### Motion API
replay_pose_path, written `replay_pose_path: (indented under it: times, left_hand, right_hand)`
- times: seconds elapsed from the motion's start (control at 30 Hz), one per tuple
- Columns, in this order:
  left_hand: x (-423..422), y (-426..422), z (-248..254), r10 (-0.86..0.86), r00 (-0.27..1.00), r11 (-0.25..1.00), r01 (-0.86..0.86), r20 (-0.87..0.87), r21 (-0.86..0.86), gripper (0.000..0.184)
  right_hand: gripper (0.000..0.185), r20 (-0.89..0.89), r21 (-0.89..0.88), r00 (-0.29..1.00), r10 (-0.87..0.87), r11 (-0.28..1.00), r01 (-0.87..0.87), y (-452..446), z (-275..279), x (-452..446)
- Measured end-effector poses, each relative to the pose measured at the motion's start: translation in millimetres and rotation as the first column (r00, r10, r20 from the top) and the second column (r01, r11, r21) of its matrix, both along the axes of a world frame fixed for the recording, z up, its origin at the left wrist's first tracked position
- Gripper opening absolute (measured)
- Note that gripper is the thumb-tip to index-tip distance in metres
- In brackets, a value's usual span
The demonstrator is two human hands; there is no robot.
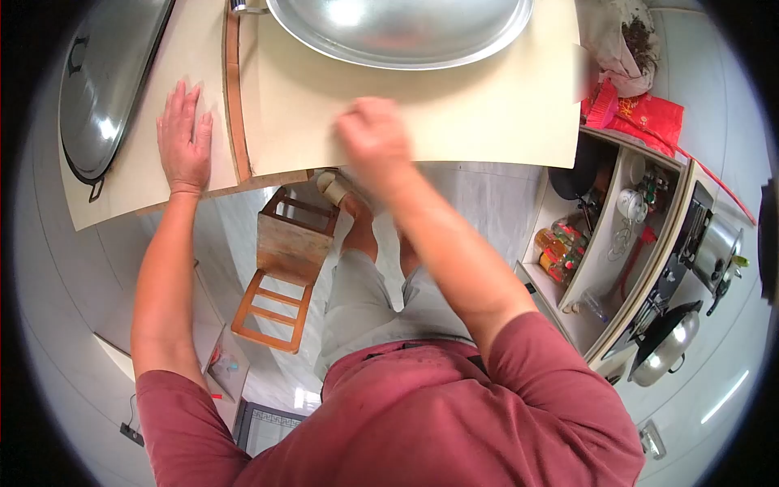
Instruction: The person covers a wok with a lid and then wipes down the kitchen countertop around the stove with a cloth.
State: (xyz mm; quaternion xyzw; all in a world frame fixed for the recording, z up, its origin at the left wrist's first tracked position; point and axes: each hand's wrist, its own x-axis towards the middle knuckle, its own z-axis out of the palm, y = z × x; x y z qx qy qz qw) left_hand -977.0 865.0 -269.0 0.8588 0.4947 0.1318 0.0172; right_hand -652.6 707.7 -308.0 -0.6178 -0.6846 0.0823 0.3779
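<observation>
My left hand (185, 142) lies flat on the pale wooden tabletop (479, 122), fingers stretched out, just left of a brown wooden strip (236, 97). It holds nothing. My right hand (375, 140) is over the tabletop near its front edge, right of the strip. Its fingers look curled into a fist and are blurred; whatever may be in them is hidden. Beyond that hand sits a large shiny metal lid or pan (398, 32), cut off by the top of the view. Left of my left hand lies a dark-rimmed oval pan with a metal lid (122, 89).
A wooden chair (284, 252) stands below the table's front edge, left of my legs. To the right, an open cabinet (600, 243) holds bottles (560, 252) and a dark pan. A pot (718, 252) and a wok (665, 345) rest on the stove (690, 227). Red bags (649, 118) lie behind.
</observation>
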Motion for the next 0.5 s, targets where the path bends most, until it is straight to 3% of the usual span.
replay_pose_path:
  times: [0.07,0.13,0.17,0.2,0.23,0.3,0.43,0.47,0.5]
  left_hand:
    - [1,-4,1,0.001,1.000,1.000,-0.001,-0.013,-0.004,0.053]
    - [4,3,5,0.002,1.000,1.000,-0.002,-0.025,0.004,0.053]
    - [2,0,3,0.012,0.999,1.000,-0.012,-0.031,0.004,0.053]
    - [2,0,2,0.019,0.999,1.000,-0.019,-0.033,0.007,0.054]
    - [0,1,1,0.024,0.999,1.000,-0.024,-0.032,0.001,0.054]
    - [-2,-1,1,0.036,0.999,0.999,-0.036,-0.027,-0.006,0.054]
    - [6,-4,9,0.043,0.999,0.999,-0.043,-0.015,-0.028,0.053]
    - [6,-4,9,0.044,0.999,0.999,-0.045,-0.025,-0.031,0.054]
    - [5,-3,8,0.044,0.998,0.998,-0.045,-0.037,-0.034,0.054]
  right_hand:
    - [0.016,0.203,0.141,0.948,-0.244,0.966,0.218,-23,-7,71]
    - [0.005,0.430,0.056,0.831,-0.353,0.929,0.366,-56,-22,172]
    - [0.008,0.524,0.118,0.741,-0.420,0.897,0.425,-66,-13,227]
    - [0.011,0.555,0.150,0.663,-0.502,0.844,0.514,-78,-2,277]
    - [0.013,0.510,0.101,0.626,-0.590,0.764,0.637,-102,-30,352]
    - [0.019,0.376,-0.073,0.473,-0.797,0.484,0.872,-133,-28,415]
    - [0.020,0.085,0.176,0.671,-0.737,0.674,0.718,-78,55,296]
    - [0.023,0.031,0.182,0.767,-0.641,0.758,0.626,-65,57,252]
    - [0.027,-0.010,0.053,0.811,-0.585,0.809,0.585,-56,54,200]
